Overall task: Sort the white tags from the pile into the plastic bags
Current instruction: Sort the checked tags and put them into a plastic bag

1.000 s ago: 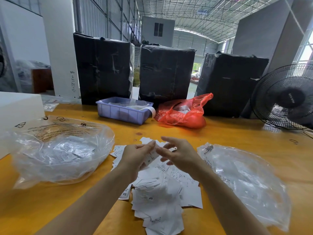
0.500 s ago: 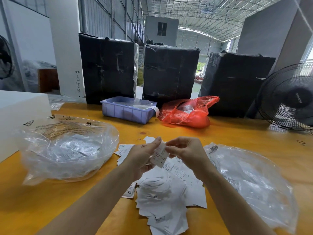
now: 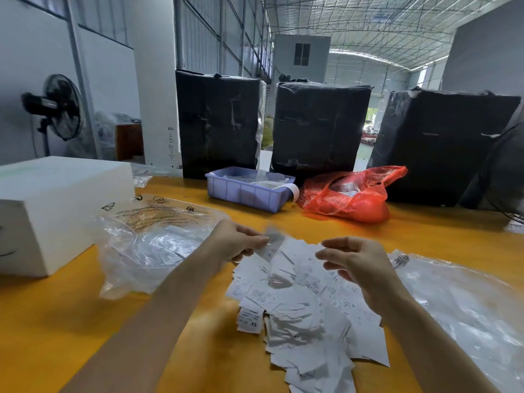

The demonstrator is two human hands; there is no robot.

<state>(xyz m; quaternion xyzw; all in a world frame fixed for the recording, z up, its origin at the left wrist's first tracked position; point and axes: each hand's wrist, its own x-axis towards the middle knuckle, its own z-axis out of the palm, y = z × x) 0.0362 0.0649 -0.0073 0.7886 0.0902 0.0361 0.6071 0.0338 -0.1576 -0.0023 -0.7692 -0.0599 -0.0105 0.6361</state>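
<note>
A pile of white tags (image 3: 309, 316) lies on the yellow table (image 3: 56, 336) in front of me. My left hand (image 3: 235, 242) pinches one blurred white tag (image 3: 272, 245) just above the pile's far edge. My right hand (image 3: 357, 262) hovers over the pile to the right, fingers loosely curled, holding nothing. A clear plastic bag (image 3: 153, 245) with several tags inside lies left of the pile. A second clear plastic bag (image 3: 465, 313) lies to the right.
A white foam box (image 3: 51, 205) stands at the left edge. Behind the pile are a lilac plastic tray (image 3: 246, 191), a red plastic bag (image 3: 354, 197) and three black-wrapped bales (image 3: 320, 126). A fan (image 3: 59, 109) stands at far left.
My hands have parted: the right hand let go of the tag, and the left hand carries it leftward. The camera view has swung left.
</note>
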